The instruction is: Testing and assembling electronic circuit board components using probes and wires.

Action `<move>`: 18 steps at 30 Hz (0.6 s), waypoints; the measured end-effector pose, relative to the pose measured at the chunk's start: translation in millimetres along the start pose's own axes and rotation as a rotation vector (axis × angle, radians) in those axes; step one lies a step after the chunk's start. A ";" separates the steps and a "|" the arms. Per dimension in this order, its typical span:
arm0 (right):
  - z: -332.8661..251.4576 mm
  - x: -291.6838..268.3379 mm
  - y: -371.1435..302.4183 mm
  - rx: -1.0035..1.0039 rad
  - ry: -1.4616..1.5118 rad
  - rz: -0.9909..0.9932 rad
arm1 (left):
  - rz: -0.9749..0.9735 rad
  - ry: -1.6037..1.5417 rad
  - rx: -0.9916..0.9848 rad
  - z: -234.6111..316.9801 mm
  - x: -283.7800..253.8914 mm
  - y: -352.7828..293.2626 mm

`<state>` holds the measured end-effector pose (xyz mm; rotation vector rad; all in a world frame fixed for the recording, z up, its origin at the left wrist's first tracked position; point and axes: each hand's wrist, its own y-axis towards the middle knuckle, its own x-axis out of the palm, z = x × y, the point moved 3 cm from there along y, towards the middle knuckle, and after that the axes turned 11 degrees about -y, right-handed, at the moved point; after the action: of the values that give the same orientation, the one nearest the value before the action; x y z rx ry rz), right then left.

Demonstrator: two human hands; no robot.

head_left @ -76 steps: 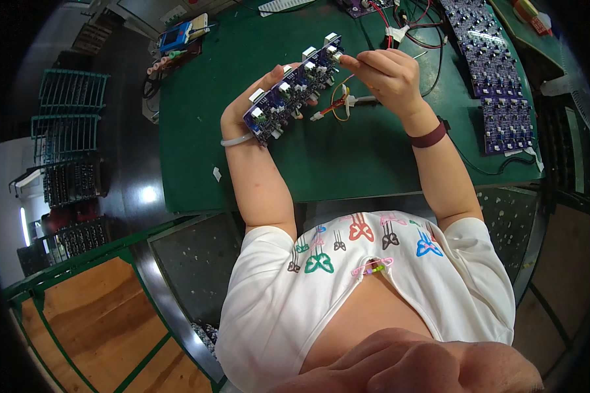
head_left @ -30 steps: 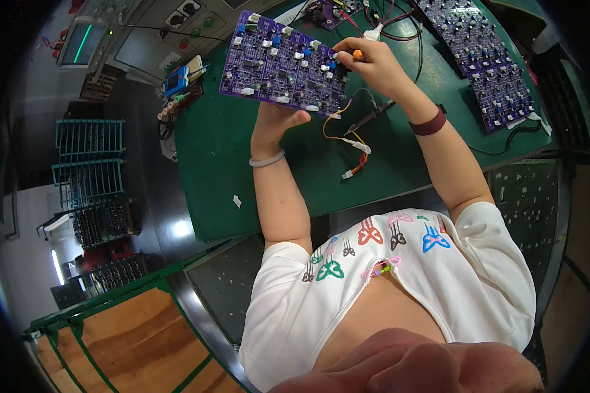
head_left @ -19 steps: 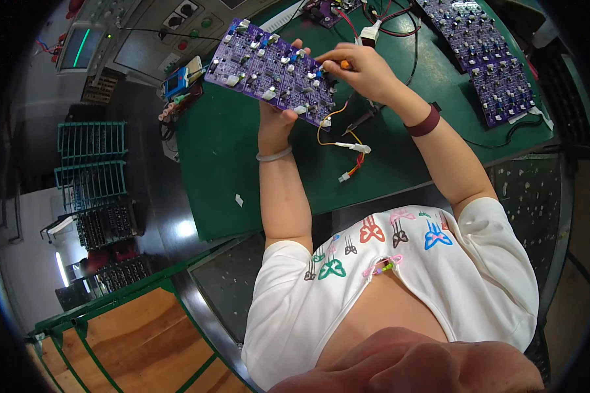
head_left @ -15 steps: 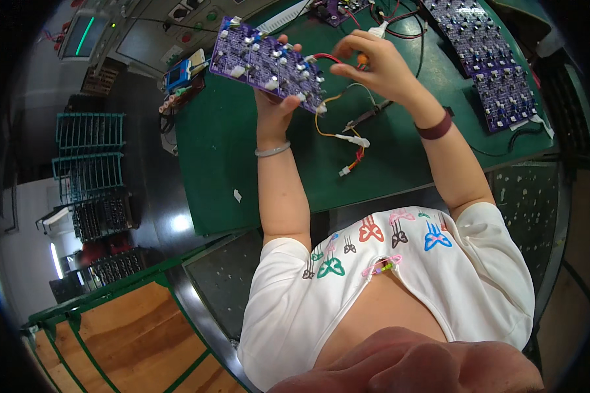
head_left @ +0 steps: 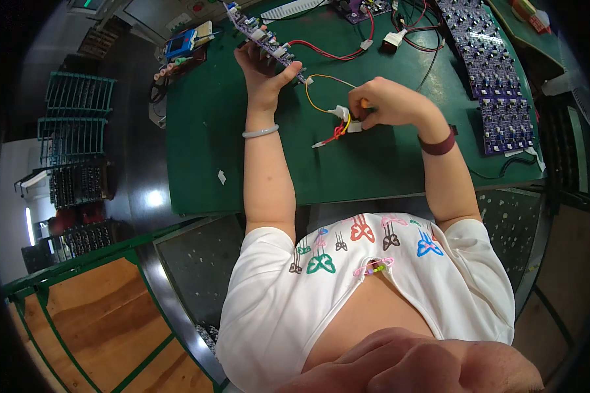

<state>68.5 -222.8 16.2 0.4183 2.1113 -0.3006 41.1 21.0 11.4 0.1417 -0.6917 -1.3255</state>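
Observation:
My left hand (head_left: 263, 82) grips the lower end of a purple circuit board (head_left: 263, 39) by its edges, thumb on the near side. The board is tilted so that I see it nearly edge-on, with white connectors along its face. A red and black cable (head_left: 328, 54) runs from it to the right, and a thin yellow wire (head_left: 310, 98) hangs from its lower corner. My right hand (head_left: 394, 103) is closed low over the table around a small orange thing (head_left: 365, 103), mostly hidden by the fingers. Beside its fingertips lie a white connector (head_left: 339, 112) and a red and yellow wire bundle (head_left: 337, 133).
More purple boards (head_left: 488, 59) lie in a row at the right of the green table (head_left: 242, 193). Another board (head_left: 360, 8) and loose cables with a white plug (head_left: 393, 40) sit at the back. A blue device (head_left: 180, 43) stands at the far left edge.
My left hand has turned the board from face-on to nearly edge-on. My right hand has come away from the board's cable, down toward the white connector and wires.

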 end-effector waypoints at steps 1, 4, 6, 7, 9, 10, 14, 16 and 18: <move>1.8 -5.4 -5.3 -0.076 0.112 -0.027 | -0.015 0.038 -0.004 -1.1 -0.4 -0.4; 5.9 -18.0 -16.5 0.045 0.119 -0.176 | -0.018 0.082 -0.019 -1.7 0.5 -0.9; 4.3 -15.6 -15.1 0.061 0.124 -0.237 | -0.024 0.096 -0.020 -3.1 -0.4 -0.5; 4.9 -15.6 -11.6 0.019 0.102 -0.071 | -0.040 0.112 -0.024 -4.1 -0.4 -0.4; -0.4 -19.7 -6.8 -0.029 0.078 0.085 | -0.027 0.105 -0.025 -5.1 -1.9 -1.0; -6.2 -27.8 -5.6 -0.034 0.078 0.240 | -0.020 0.100 -0.026 -4.9 -3.0 -1.5; -43.1 -26.4 -1.6 -0.279 0.110 0.424 | -0.002 0.123 -0.029 -5.0 -4.5 -2.0; -41.5 -10.7 3.3 -0.303 0.035 0.434 | -0.018 0.120 -0.043 -5.7 -1.4 -1.5; -39.4 -2.8 5.7 -0.250 -0.103 0.387 | -0.022 0.128 -0.031 -5.2 -0.5 0.1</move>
<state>42.4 -203.6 39.4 0.6331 1.8880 0.1611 43.9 20.0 7.1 0.2073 -0.5627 -1.3350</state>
